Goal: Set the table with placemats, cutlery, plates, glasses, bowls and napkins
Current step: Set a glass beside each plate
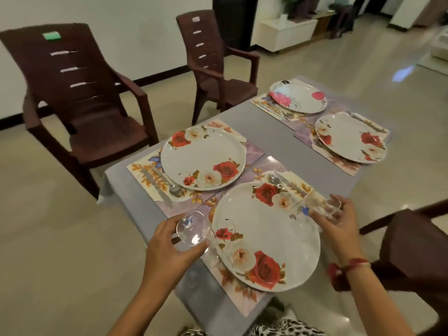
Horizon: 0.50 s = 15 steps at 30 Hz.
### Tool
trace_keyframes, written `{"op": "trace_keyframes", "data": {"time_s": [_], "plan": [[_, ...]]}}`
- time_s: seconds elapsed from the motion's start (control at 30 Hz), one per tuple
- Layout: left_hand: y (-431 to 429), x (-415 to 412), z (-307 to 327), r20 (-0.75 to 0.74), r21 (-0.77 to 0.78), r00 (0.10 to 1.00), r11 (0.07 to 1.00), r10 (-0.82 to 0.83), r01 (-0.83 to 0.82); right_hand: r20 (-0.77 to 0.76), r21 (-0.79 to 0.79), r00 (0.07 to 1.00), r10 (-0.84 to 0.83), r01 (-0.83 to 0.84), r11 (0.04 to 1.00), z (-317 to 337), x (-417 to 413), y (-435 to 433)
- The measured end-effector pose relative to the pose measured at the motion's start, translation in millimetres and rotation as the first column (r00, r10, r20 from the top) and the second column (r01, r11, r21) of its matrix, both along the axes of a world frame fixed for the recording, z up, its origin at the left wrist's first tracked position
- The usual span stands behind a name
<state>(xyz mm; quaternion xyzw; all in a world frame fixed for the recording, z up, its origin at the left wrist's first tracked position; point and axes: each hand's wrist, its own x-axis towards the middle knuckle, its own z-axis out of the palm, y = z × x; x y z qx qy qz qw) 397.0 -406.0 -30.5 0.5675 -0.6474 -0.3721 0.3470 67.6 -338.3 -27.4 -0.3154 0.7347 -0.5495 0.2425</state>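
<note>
Left hand [167, 248] grips a clear glass [193, 228] left of the nearest rose plate [265, 235]; right hand [339, 219] holds a second glass [324, 206] beside its right rim.

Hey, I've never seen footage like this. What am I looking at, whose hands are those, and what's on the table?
No machine here: one camera worn on a person's head looks forward and down, so both hands are that person's own. The left hand grips a clear glass; the right hand grips a second glass. The grey table carries four flowered plates on placemats, the nearest plate between the hands, with a spoon and knife beside the far-left plate.
</note>
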Motion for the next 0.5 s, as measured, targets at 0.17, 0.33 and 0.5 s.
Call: {"op": "trace_keyframes", "data": {"time_s": [0.17, 0.33, 0.5], "plan": [[12, -65, 1, 0.000, -0.017, 0.986, 0.986, 0.167, -0.167, -0.032, -0.009, 0.987, 0.158, -0.158, 0.987, -19, -81, -40], [21, -141, 8, 0.002, -0.024, 0.949, 0.949, 0.314, -0.314, -0.046, -0.023, 0.965, 0.257, -0.258, 0.966, -20, -167, -69], [13, -207, 15, -0.051, -0.033, 0.942, 0.942, 0.331, -0.333, -0.039, -0.028, 0.967, 0.252, -0.253, 0.967, -11, -229, -83]]}}
